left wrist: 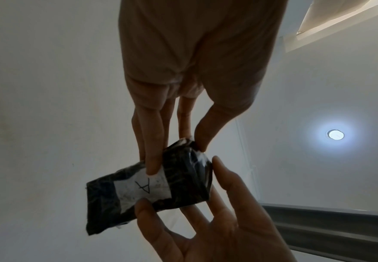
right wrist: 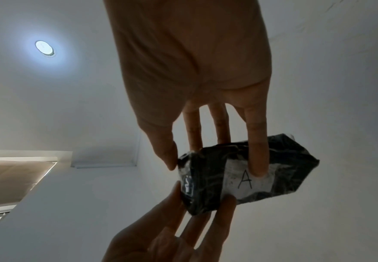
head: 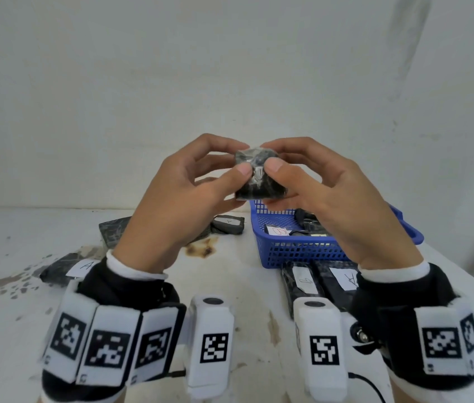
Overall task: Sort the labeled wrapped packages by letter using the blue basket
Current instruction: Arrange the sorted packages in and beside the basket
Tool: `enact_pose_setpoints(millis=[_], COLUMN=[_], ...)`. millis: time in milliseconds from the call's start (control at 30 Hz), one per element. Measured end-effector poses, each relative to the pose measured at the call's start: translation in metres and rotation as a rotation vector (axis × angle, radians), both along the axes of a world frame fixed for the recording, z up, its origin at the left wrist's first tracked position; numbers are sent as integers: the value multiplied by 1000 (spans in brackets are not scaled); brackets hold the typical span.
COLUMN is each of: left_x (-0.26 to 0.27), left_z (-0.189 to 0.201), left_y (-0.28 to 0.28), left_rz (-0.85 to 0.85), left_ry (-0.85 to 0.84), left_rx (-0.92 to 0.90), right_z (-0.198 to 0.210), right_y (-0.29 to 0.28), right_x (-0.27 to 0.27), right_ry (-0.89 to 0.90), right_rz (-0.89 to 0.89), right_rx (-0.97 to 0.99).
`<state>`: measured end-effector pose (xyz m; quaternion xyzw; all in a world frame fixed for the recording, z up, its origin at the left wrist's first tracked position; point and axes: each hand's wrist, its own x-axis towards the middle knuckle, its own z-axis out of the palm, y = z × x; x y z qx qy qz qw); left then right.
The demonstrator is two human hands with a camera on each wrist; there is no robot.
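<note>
I hold a small black wrapped package [head: 259,181] up above the table with both hands. My left hand [head: 243,158] pinches its left end between thumb and fingers, and my right hand [head: 270,157] pinches the right end. The wrist views show its white label with the letter A [left wrist: 145,187] on the far side. In the left wrist view my left hand [left wrist: 177,157] grips the package [left wrist: 183,177]. In the right wrist view my right hand [right wrist: 215,167] grips the package [right wrist: 206,186]. The blue basket [head: 296,251] stands on the table below, right of centre, and holds a package with a red B label [head: 276,231].
On the white stained table [head: 230,292] an A-labelled package [head: 67,269] lies at the left, two dark packages [head: 113,231] [head: 227,225] lie further back, and two labelled ones [head: 302,283] [head: 343,277] lie in front of the basket. A brown stain [head: 200,248] marks the middle.
</note>
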<state>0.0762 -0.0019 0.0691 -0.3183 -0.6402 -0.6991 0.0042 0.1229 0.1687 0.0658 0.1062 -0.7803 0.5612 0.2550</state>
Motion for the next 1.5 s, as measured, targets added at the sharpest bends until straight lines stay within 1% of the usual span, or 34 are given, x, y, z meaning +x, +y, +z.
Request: enact_pose_setpoints(millis=[100, 200, 333, 433, 500, 667, 767, 900, 1033, 1267, 1433, 1500], left_x=[1, 0, -5, -5, -4, -4, -3, -3, -5, -6, -6, -6], left_z=[0, -1, -4, -3, -2, -2, -2, -2, -4, -5, -6, -6], left_y=[1, 3, 2, 2, 2, 2, 2, 3, 3, 3, 3, 4], left_rz=[1, 56, 96, 78, 76, 60, 56, 55, 55, 31, 52, 63], left_ry=[-3, -25, -20, -40, -28, -17, 6, 17, -4, -15, 5, 29], left_rx=[13, 57, 24, 36, 32, 62, 33, 37, 43, -3, -30, -56], right_z=[0, 1, 2, -2, -2, -3, -4, -3, -2, -1, 2, 1], right_y=[0, -1, -2, -2, -2, -3, -3, -5, -5, -4, -4, -3], right_x=[1, 3, 5, 3, 1, -2, -4, -3, -3, -2, 2, 1], right_ry=[5, 10, 40, 42, 13, -50, -47, -49, -60, -71, -64, -51], right_rz=[-6, 10, 49, 25, -18, -20, -38, -26, -33, -68, -70, -96], right_rx=[22, 21, 27, 21, 14, -4, 25, 43, 47, 26, 67, 88])
